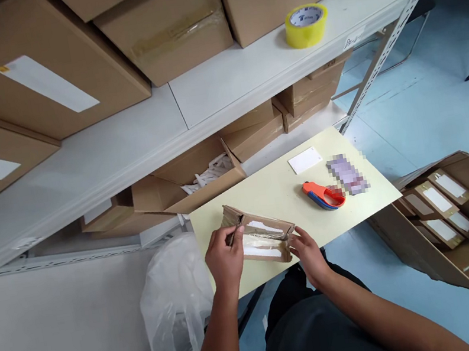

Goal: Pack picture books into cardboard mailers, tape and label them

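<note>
A small, battered cardboard box [267,240] with clear tape and torn white label patches on its top lies over the front of a pale yellow table [260,198]. My left hand [225,255] pinches its left end, thumb on top by a raised, torn edge. At the box's right end my right hand [308,256] grips the corner, some of its fingers hidden behind the cardboard. Further right on the table rests an orange-and-blue tool with a loop handle [324,195], apart from both hands; its exact kind is unclear.
A white card [305,160] and a blurred purple item [346,173] lie on the table. Behind stands a shelf [220,91] with large cartons and yellow tape [306,25]. An open carton [438,261] holding several small boxes is at right, a plastic bag [177,305] at left.
</note>
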`<state>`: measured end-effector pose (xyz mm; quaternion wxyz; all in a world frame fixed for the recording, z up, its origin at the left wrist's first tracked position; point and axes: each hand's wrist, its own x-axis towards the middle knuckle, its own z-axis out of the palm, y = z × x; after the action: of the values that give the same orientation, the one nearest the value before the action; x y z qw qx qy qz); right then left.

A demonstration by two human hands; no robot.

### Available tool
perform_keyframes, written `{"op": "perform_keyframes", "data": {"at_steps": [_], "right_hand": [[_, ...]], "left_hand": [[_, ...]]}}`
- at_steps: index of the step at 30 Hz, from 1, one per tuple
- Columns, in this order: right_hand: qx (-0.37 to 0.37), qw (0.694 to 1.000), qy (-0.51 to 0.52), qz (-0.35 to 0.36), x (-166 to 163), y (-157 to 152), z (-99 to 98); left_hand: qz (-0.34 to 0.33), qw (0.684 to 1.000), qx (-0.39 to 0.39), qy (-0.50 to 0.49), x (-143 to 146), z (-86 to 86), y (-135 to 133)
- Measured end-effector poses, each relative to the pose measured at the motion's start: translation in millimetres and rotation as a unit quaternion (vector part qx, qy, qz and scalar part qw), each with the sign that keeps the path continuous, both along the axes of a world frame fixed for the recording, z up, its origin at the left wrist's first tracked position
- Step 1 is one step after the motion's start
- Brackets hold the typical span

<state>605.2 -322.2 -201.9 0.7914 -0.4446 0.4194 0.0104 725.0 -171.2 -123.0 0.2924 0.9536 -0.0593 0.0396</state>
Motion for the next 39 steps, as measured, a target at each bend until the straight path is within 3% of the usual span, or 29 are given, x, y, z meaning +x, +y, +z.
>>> {"op": "perform_keyframes", "data": {"at_steps": [6, 11, 15, 22, 34, 39], "right_hand": [[-0.106, 0.994, -0.024, -0.021, -9.7, -26.6, -5.6], [-0.161, 0.984, -0.08, 0.017, -9.7, -39.7, -0.5], [-0.208, 0.972, -0.091, 0.066, -7.0, -43.8, 1.3], [-0.223, 0.962, -0.088, 0.132, -4.4, -50.8, -12.7], [-0.315, 0.926, -0.072, 0.194, 0.0, -50.9, -21.4], [-0.332, 0.921, -0.074, 0.187, 6.7, -50.5, -31.3]], "left_hand": [[0.006, 0.99, -0.141, 0.031, -33.7, -33.4, 20.9], [0.036, 0.974, -0.191, 0.112, -57.0, -69.9, 32.3], [0.097, 0.962, -0.213, 0.143, -67.7, -87.4, 35.2], [0.138, 0.954, -0.2, 0.175, -65.8, -102.7, 39.3], [0.14, 0.938, -0.24, 0.206, -39.2, -104.4, 39.4], [0.112, 0.952, -0.175, 0.224, -31.3, -114.4, 35.9]]}}
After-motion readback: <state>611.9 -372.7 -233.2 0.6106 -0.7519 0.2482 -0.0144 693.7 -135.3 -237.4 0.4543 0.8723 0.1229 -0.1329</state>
